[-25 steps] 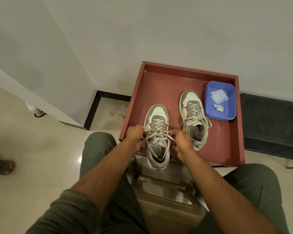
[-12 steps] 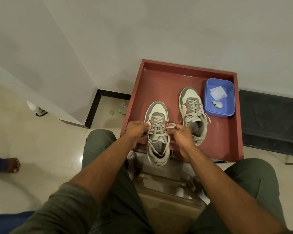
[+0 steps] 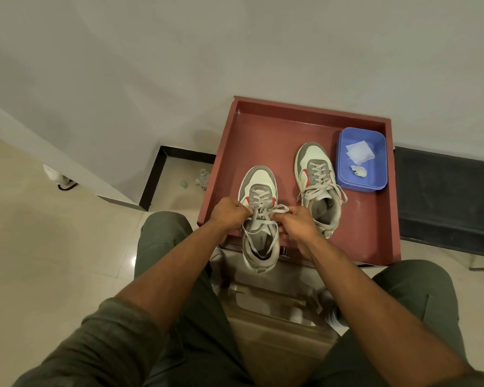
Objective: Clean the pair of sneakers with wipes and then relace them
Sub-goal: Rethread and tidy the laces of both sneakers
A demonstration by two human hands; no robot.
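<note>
Dim, warm indoor light, soft shadows, glare patch on floor tiles (image 3: 133, 261) — wide-angle bending at edges, slightly soft focus

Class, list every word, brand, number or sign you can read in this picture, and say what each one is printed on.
Near sneaker's insole: a short dark print, too blurred to read.
Far sneaker's insole: a small dark print, too small to read.
Blue tub, red tray, small bottle on the floor: no readable text.
</note>
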